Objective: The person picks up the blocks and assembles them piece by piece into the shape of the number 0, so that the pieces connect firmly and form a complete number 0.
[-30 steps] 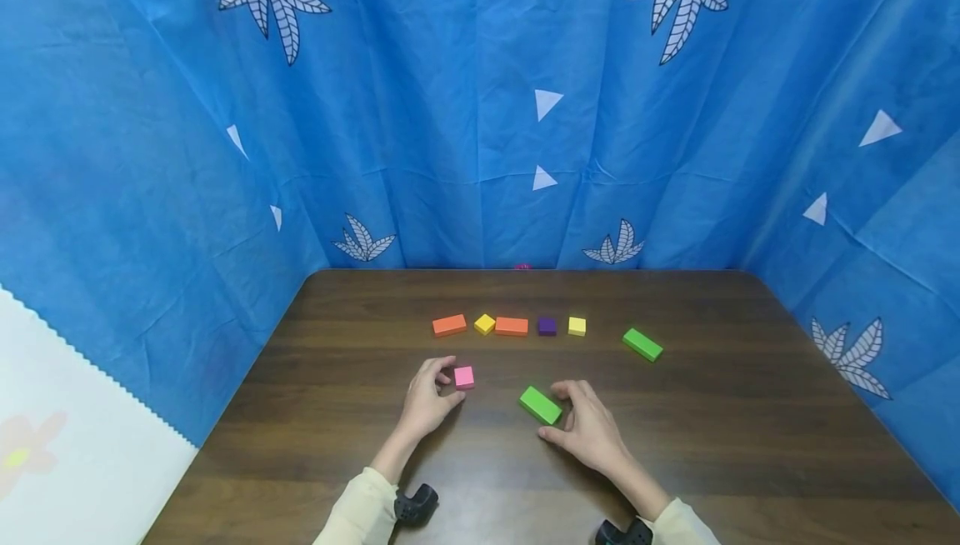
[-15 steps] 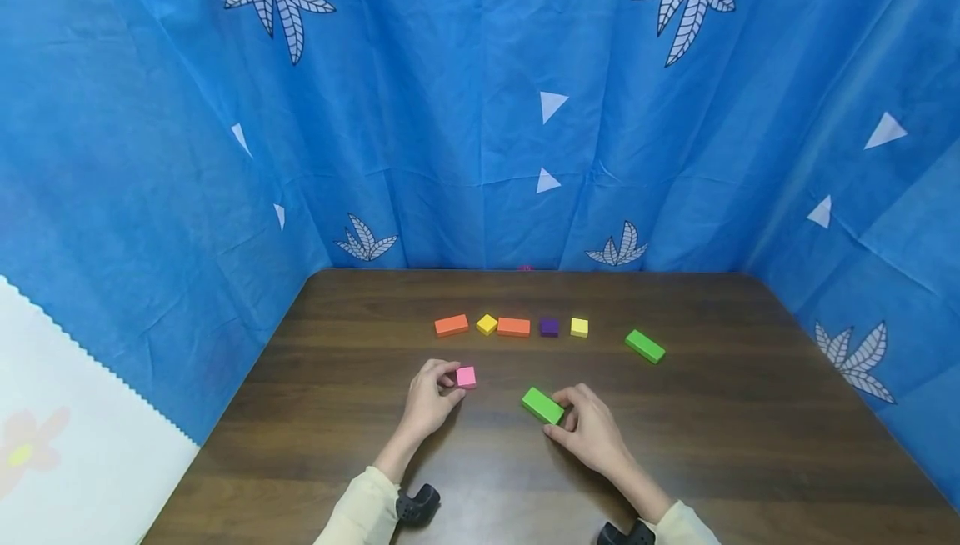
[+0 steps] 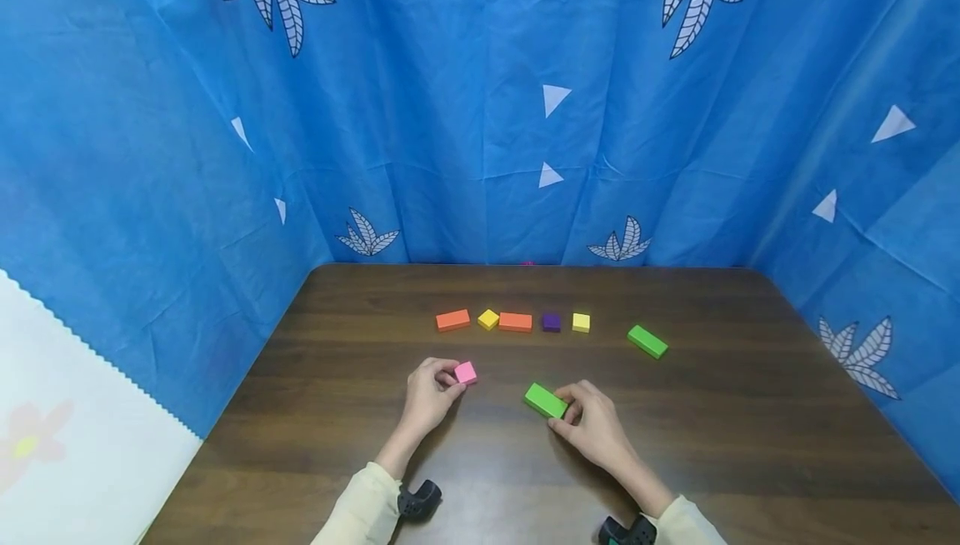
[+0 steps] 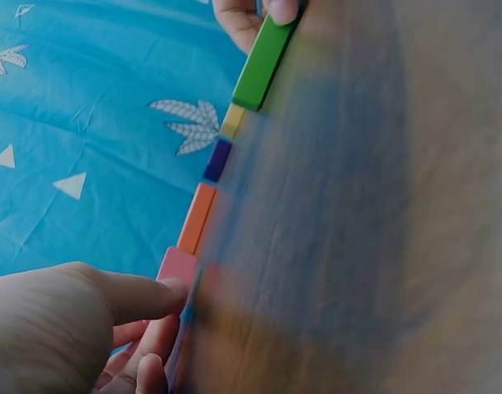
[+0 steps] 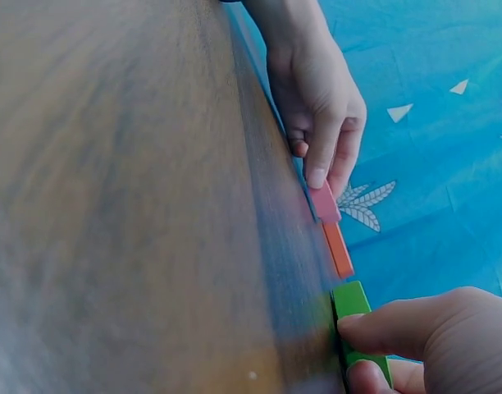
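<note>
My left hand (image 3: 429, 397) pinches a small pink block (image 3: 466, 372) between thumb and fingers, left of the table's middle. In the head view the pink block sits turned slightly. To its right, my right hand (image 3: 597, 428) grips the near right end of a long green block (image 3: 545, 401), leaving the far end sticking out. The left wrist view has my thumb pressed on the edge of the pink block (image 4: 178, 263). In the right wrist view, my thumb lies along the side of the green block (image 5: 351, 299), and the fingers are partly hidden beneath.
Behind the hands lies a row of blocks: an orange block (image 3: 453, 321), a yellow block (image 3: 488, 319), a second orange block (image 3: 515, 322), a purple block (image 3: 551, 322) and a pale yellow block (image 3: 581, 322). Another green block (image 3: 647, 342) lies right of them. A blue curtain (image 3: 480, 112) surrounds the wooden table (image 3: 750, 445).
My left fingers have closed in on the pink block, which has turned a little. My right thumb and fingers have come together on the green block's end, which has shifted slightly.
</note>
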